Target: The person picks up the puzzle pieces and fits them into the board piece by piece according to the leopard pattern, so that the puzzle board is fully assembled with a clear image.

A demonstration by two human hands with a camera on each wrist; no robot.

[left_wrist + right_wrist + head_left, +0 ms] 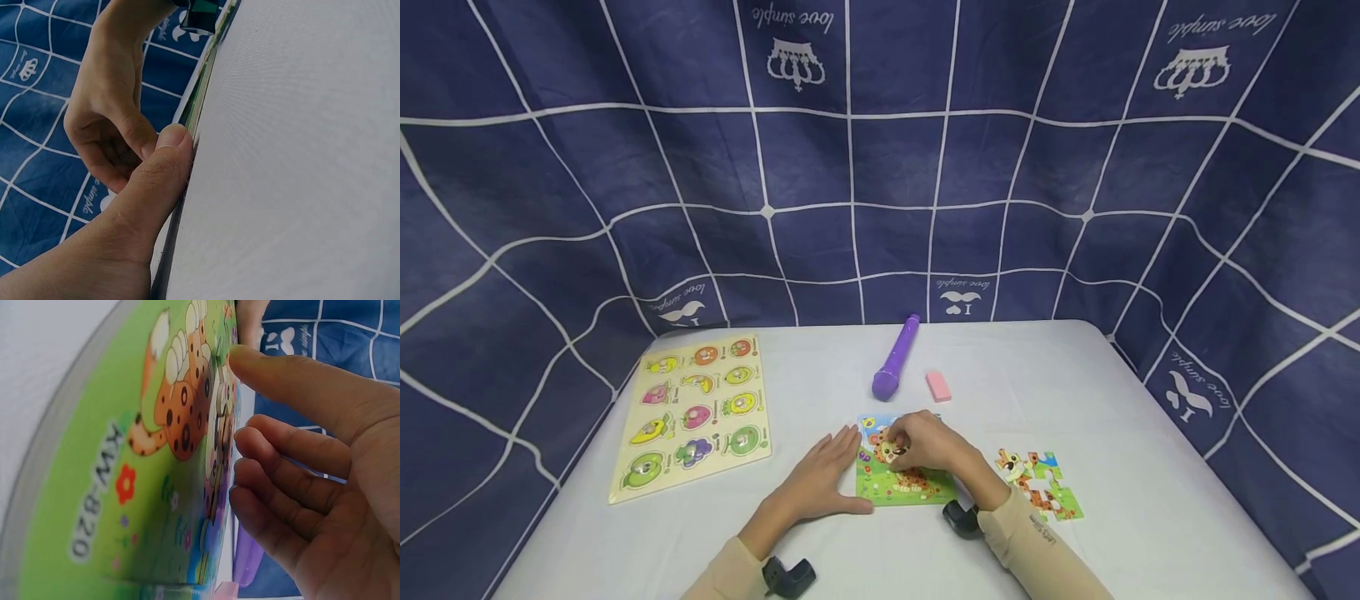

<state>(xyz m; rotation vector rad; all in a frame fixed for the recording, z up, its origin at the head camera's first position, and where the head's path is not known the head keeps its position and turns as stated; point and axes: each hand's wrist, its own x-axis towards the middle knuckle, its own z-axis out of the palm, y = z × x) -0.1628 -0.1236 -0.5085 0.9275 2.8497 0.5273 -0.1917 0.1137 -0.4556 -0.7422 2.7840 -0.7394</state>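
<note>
Near the lower centre of the head view, the puzzle board (880, 493) lay on the white counter (820, 358). The left hand (820, 479), its fingers released and extended, touched the board's left edge. The right hand (928, 442) bent its fingers over the leopard picture; whether they grasped a piece could not be told. Loose jigsaw pieces (1063, 500) lay at lower right, a purple microphone (897, 362) at centre.

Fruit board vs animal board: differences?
The fruit board is larger than the animal board. The fruit board shows separate fruits; the animal board, a spotted animal on green. The right hand is over the animal board; no hand touches the fruit board. Both lie flat on the white tabletop.
</note>
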